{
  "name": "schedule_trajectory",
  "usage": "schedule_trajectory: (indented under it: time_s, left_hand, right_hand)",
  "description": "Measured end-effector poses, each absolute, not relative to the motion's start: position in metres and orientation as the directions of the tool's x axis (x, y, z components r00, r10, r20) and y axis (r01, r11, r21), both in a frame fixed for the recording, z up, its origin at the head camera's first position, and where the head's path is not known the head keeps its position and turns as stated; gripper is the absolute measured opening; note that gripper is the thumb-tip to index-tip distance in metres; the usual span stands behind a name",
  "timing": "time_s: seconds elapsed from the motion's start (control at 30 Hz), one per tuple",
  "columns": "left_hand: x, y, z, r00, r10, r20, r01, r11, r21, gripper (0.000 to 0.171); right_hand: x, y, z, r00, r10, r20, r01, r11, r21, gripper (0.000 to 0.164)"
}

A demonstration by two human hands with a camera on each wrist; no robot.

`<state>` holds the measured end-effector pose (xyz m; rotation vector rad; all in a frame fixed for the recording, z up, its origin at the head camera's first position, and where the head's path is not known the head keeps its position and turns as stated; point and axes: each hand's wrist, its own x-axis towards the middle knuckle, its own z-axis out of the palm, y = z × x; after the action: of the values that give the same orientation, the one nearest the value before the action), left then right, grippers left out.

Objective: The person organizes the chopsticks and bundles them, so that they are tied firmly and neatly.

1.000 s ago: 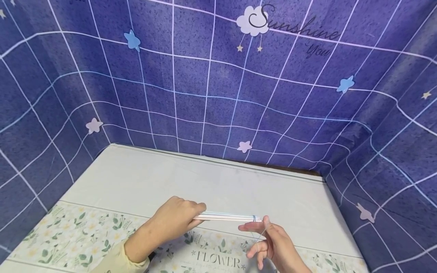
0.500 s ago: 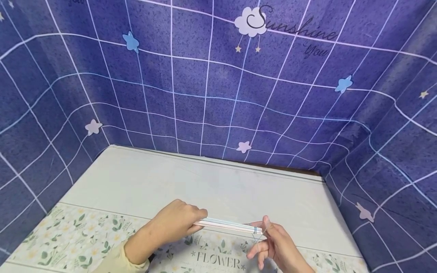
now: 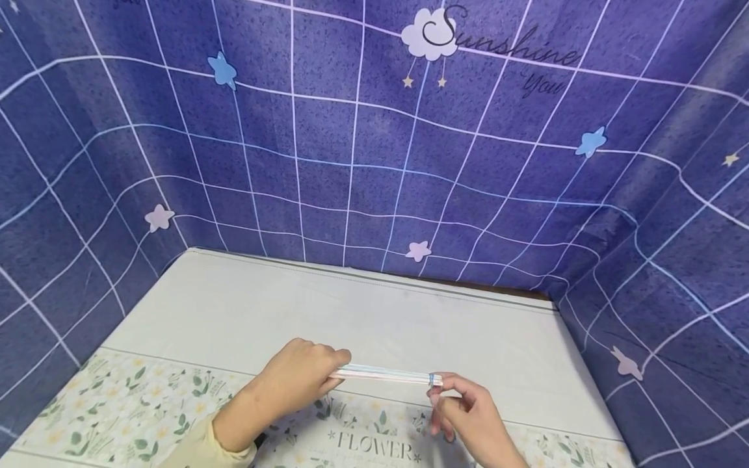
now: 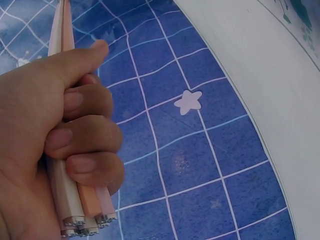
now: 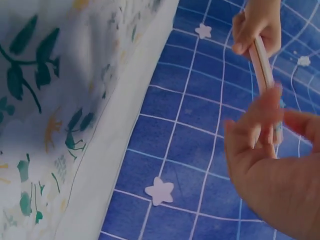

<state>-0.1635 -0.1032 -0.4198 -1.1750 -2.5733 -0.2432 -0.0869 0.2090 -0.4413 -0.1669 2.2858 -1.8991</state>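
A bundle of slim pastel sticks (image 3: 386,373), white, pink, orange and light blue, is held roughly level above the table. My left hand (image 3: 301,369) grips one end with its fingers wrapped round it. In the left wrist view, silvery notched stick ends (image 4: 75,220) poke out below the left hand's little finger. A thin blue rubber band (image 3: 432,379) is wound round the bundle close to its opposite end. There my right hand (image 3: 471,416) has its index finger and thumb at the band, fingers bent. In the right wrist view, these fingers partly cover the bundle's end.
Both hands are over a table (image 3: 363,312) with a white cover and a floral strip bearing the word FLOWER. A blue-purple curtain (image 3: 328,162) with a grid and stars rises behind it and along both sides.
My right hand's fingers, spread earlier with a thin strand of the band stretched across them, have drawn together at the bundle's end. The bundle dipped, then rose slightly; my left hand kept its grip.
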Motion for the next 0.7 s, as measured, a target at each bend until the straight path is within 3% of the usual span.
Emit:
schedule_trajectory:
  time_s: [0.1, 0.3, 0.57, 0.63, 0.7]
  left_hand:
    - [-0.164, -0.103, -0.42, -0.64, 0.692, 0.334, 0.743, 0.668, 0.04, 0.023]
    - [-0.164, -0.102, -0.419, -0.653, 0.67, 0.352, 0.726, 0.686, 0.04, 0.023]
    - [-0.163, -0.104, -0.419, -0.664, 0.658, 0.356, 0.708, 0.706, 0.015, 0.022]
    - [-0.163, -0.105, -0.419, -0.67, 0.653, 0.352, 0.701, 0.713, 0.009, 0.022]
    - [-0.162, -0.106, -0.42, -0.674, 0.652, 0.348, 0.698, 0.716, 0.012, 0.023]
  right_hand:
    - [-0.08, 0.2, -0.442, -0.995, -0.065, 0.074, -0.088, 0.256, -0.963, 0.01]
    - [-0.068, 0.18, -0.444, -0.925, 0.097, 0.368, -0.279, 0.485, -0.829, 0.02]
    - [-0.067, 0.174, -0.447, -0.935, 0.146, 0.324, -0.252, 0.372, -0.893, 0.014]
    - [-0.069, 0.175, -0.453, -0.893, 0.128, 0.431, -0.341, 0.431, -0.835, 0.015]
    - [-0.072, 0.177, -0.46, -0.804, 0.072, 0.59, -0.471, 0.529, -0.706, 0.018]
